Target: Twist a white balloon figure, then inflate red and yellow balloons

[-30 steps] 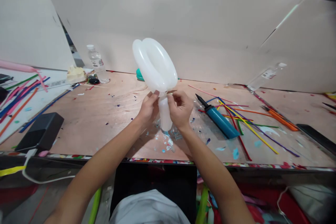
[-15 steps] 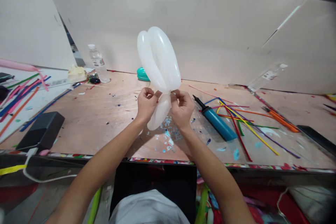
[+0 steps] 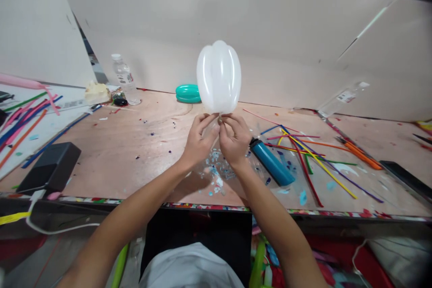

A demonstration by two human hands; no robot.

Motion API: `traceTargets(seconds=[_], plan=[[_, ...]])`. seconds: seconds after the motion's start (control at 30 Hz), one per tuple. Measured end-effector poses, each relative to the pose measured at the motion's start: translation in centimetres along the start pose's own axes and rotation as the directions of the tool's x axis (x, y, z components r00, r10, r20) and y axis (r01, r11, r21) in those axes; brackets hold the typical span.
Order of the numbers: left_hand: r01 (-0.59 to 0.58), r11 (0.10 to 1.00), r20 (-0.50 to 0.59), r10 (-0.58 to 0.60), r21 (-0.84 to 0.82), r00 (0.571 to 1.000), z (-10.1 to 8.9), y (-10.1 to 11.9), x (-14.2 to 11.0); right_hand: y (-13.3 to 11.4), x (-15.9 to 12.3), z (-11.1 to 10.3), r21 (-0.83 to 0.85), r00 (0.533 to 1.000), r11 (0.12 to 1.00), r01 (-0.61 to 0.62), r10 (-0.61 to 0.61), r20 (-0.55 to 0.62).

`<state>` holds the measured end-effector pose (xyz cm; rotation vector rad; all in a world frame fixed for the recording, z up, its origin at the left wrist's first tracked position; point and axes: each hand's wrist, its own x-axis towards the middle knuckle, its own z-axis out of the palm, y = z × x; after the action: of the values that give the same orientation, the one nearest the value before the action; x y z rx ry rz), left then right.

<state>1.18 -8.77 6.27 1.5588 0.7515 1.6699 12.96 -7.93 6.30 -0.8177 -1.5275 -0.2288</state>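
A white balloon (image 3: 219, 76), bunched into several long lobes side by side, stands upright above my two hands. My left hand (image 3: 201, 140) is closed in a pinch at its lower end. From the other side my right hand (image 3: 234, 138) pinches the same spot, where a small knotted bit shows between the fingertips. Both hands are close together over the table. Behind the balloon, partly covered by it, lies a teal balloon (image 3: 187, 93). A blue hand pump (image 3: 273, 162) rests beside my right hand, its nozzle end hidden.
Several uninflated balloons (image 3: 319, 166) lie right of the pump, near orange-handled pliers (image 3: 366, 155) and a black phone (image 3: 405, 177). A dark box (image 3: 50, 166) sits at front left. Water bottles (image 3: 126, 81) stand at back left and lean at right. Blue scraps dot the wood tabletop (image 3: 111, 157).
The white balloon has turned so its lobes all stand above my hands; the lobe that hung below has swung up. My hands have come closer together. The pump has shifted slightly.
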Motion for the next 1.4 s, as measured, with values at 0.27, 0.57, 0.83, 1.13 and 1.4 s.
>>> traceTargets(seconds=[0.27,0.57,0.83,1.13,1.4], plan=[[0.120,0.988,0.036,-0.117,-0.095,0.992,-1.2,0.6,1.4,-0.6,0.0,-0.2,0.001,0.992,0.995,0.099,-0.099,0.077],[0.305,0.909,0.172,-0.265,-0.283,0.949,-1.7,0.0,2.1,-1.3,0.1,-0.3,0.036,0.996,0.999,0.032,-0.035,0.076],[0.326,0.884,0.197,-0.272,-0.336,0.942,-1.5,-0.1,2.0,-1.3,0.1,-0.4,0.111,0.979,0.972,-0.205,0.205,0.011],[0.235,0.942,0.104,-0.216,-0.238,0.971,-1.1,0.0,1.3,-0.7,0.0,-0.2,-0.056,0.999,0.998,0.039,-0.039,0.015],[0.220,0.897,0.127,-0.185,-0.384,0.975,-0.6,0.5,1.7,-0.8,0.0,-0.4,-0.042,0.984,0.986,0.160,-0.156,0.080]])
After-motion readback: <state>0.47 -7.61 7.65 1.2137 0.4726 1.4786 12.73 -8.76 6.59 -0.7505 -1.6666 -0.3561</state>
